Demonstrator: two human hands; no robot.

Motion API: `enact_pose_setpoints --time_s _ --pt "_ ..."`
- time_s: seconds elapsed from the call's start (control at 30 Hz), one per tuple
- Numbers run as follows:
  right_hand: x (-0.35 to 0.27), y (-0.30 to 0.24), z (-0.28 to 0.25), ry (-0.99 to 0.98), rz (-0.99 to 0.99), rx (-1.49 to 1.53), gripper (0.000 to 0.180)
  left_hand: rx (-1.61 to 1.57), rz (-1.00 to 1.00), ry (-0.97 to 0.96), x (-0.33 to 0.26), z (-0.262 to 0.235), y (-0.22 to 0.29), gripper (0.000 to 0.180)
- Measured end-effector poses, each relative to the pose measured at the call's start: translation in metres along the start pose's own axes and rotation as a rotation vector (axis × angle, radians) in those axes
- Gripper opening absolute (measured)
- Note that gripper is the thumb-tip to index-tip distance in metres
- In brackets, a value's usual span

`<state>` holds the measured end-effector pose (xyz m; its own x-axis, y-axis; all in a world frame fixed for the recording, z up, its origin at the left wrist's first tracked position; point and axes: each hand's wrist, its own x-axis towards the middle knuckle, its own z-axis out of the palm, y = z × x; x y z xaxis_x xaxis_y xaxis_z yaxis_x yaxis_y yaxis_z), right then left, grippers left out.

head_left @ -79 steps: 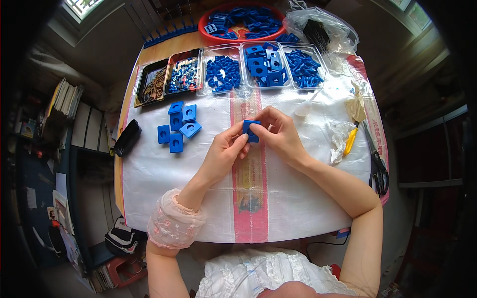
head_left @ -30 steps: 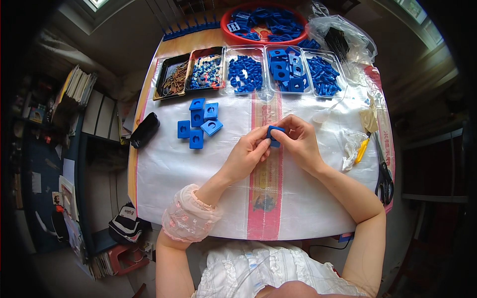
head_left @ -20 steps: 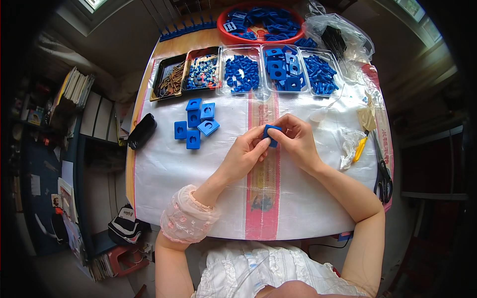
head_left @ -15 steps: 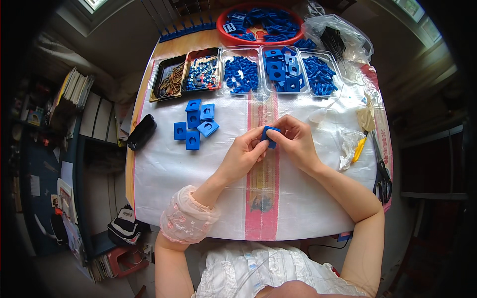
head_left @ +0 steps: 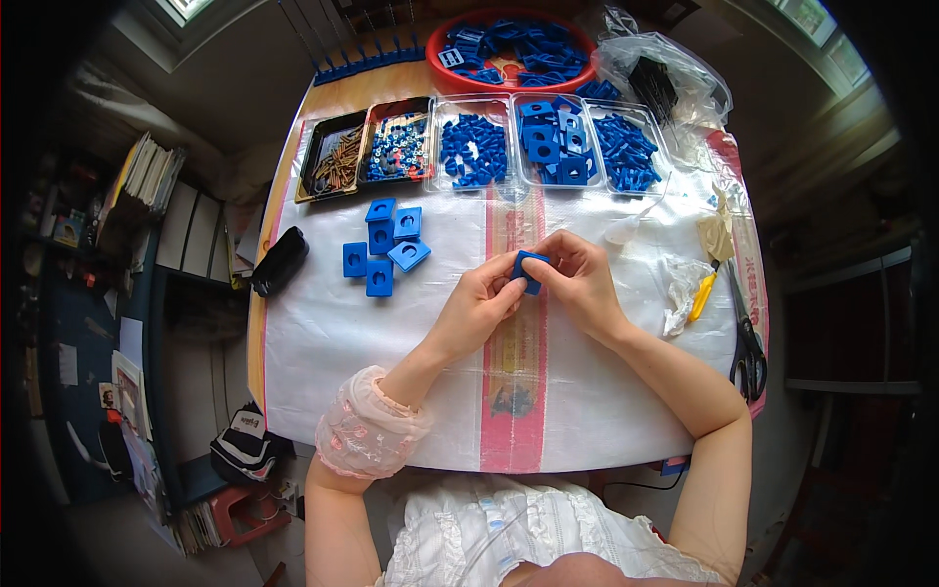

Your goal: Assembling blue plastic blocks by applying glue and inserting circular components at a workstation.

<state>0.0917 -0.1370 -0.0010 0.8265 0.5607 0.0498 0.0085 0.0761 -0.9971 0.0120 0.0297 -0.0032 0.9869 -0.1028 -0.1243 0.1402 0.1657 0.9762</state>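
Note:
A small square blue plastic piece (head_left: 529,273) is held between both hands above the middle of the table, over the pink stripe of the sheet. My left hand (head_left: 483,298) grips its left side with closed fingers. From the right, my right hand (head_left: 577,284) pinches the same piece, its thumb lying on the upper face and hiding part of it. Left of my hands lies a loose group of several blue square pieces (head_left: 380,237) with round holes. Whether a small part sits under my right thumb is hidden.
Across the back stand trays of brass screws (head_left: 337,159), small nuts (head_left: 399,147) and blue parts (head_left: 558,145). Behind them is a red basin (head_left: 436,73). A black case (head_left: 281,261) lies left; scissors (head_left: 750,357) and a yellow-handled cutter (head_left: 701,296) lie right.
Hardly anything differs. My hands keep the blue piece in the same place, with only a very slight shift of the right hand and the piece.

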Motion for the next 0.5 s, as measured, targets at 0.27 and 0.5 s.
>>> enact_pose_setpoints --time_s 0.27,0.5 --pt "0.000 -0.002 0.000 0.021 0.011 0.020 0.011 -0.014 -0.016 0.074 -0.002 0.007 0.009 0.041" --pt "0.002 0.002 -0.004 0.011 0.024 -0.013 0.011 0.678 0.151 0.264 -0.024 -0.009 0.055 0.043"
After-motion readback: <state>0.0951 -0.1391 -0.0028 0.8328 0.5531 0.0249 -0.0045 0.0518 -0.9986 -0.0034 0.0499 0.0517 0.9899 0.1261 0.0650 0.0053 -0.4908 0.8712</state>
